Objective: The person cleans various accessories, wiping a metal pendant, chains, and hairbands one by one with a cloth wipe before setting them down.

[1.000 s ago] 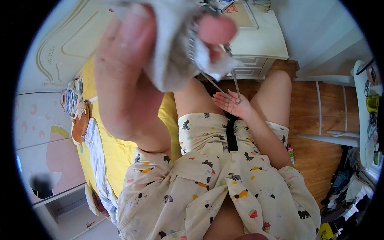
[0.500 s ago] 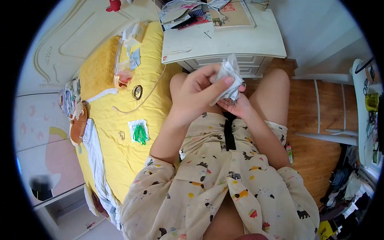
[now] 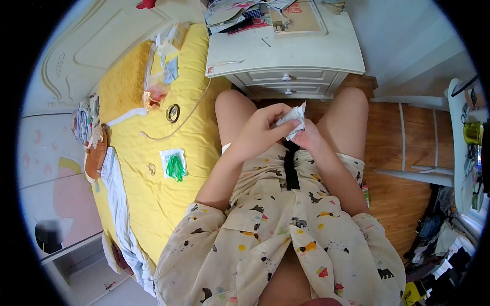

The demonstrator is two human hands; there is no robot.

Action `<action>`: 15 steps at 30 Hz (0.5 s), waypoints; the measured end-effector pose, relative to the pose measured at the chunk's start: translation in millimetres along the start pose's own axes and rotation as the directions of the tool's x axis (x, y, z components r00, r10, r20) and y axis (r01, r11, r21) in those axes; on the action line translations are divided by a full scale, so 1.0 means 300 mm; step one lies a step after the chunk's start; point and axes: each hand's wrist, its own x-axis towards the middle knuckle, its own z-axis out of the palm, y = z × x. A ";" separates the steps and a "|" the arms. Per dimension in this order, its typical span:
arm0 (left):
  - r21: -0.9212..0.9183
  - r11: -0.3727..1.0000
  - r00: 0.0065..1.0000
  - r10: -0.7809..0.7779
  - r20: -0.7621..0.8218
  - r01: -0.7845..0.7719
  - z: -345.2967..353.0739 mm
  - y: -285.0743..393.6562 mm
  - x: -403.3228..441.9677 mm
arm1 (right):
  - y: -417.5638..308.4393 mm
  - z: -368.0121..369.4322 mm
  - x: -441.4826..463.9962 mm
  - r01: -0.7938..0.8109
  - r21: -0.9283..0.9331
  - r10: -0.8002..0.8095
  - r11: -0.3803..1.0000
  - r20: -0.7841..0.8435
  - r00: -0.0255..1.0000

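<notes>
My left hand [image 3: 261,127] is closed, its thumb and fingers pinching a crumpled white tissue [image 3: 296,117] above my lap. Close against the tissue's lower right side is my right hand [image 3: 309,135], with its fingers curled in and partly hidden. What the right fingers grip cannot be made out. A dark silvery chain showed at the tissue a moment before; now it is out of sight.
On the yellow bed [image 3: 138,199] lie a dark round bracelet [image 3: 173,113], a bundle of green strips [image 3: 176,168] on a white packet, and a tissue pack [image 3: 172,40]. Ahead stands a white nightstand [image 3: 316,53] with papers and tweezers [image 3: 227,62]. A pale chair [image 3: 416,171] is at right.
Both hands have come down toward my lap with the tissue. The left fingers have folded it closer, and the chain has gone from view.
</notes>
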 end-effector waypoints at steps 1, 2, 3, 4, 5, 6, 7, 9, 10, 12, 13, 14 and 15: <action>-0.059 0.998 0.999 0.032 -0.004 -0.032 -0.005 0.009 -0.006 | -0.005 -0.009 0.003 -0.026 0.041 0.023 0.999 0.059 0.998; -0.118 0.991 0.998 0.063 -0.011 -0.064 -0.009 0.019 -0.013 | -0.003 -0.018 0.005 -0.002 0.002 0.002 1.000 -0.034 0.999; -0.147 0.987 0.998 0.066 -0.019 -0.068 -0.010 0.033 -0.021 | 0.007 0.027 -0.006 0.018 -0.041 -0.023 0.999 -0.126 0.992; -0.175 0.982 0.997 0.068 -0.027 -0.072 -0.010 0.048 -0.032 | 0.014 0.068 -0.016 0.034 -0.085 -0.051 0.996 -0.216 0.975; -0.204 0.976 0.997 0.070 -0.035 -0.076 -0.011 0.062 -0.041 | 0.019 0.097 -0.026 0.032 -0.081 -0.051 0.996 -0.236 0.970; -0.192 0.977 0.996 0.083 -0.031 -0.088 -0.012 0.074 -0.051 | 0.023 0.123 -0.036 0.031 -0.078 -0.050 0.996 -0.257 0.965; -0.181 0.979 0.995 0.095 -0.027 -0.099 -0.014 0.084 -0.060 | 0.025 0.133 -0.041 0.030 -0.074 -0.049 0.997 -0.278 0.959; -0.163 0.980 0.993 0.113 -0.016 -0.114 -0.019 0.103 -0.074 | 0.024 0.105 -0.026 0.026 -0.058 -0.039 0.998 -0.247 0.968; -0.157 0.980 0.993 0.119 -0.010 -0.119 -0.022 0.111 -0.081 | 0.023 0.086 -0.016 0.023 -0.050 -0.034 0.998 -0.232 0.972; -0.160 0.979 0.992 0.125 -0.007 -0.125 -0.024 0.113 -0.085 | 0.022 0.062 0.002 0.004 -0.048 -0.014 0.999 -0.205 0.979; -0.169 0.978 0.992 0.125 -0.010 -0.125 -0.024 0.110 -0.082 | 0.023 0.055 0.007 -0.007 -0.048 -0.003 0.999 -0.192 0.981; -0.178 0.976 0.992 0.125 -0.014 -0.125 -0.025 0.107 -0.078 | 0.023 0.048 0.009 -0.017 -0.062 0.005 0.998 -0.187 0.982; -0.151 0.979 0.990 0.139 -0.023 -0.141 -0.024 0.097 -0.070 | 0.025 0.057 0.007 -0.028 -0.077 0.013 0.997 -0.182 0.983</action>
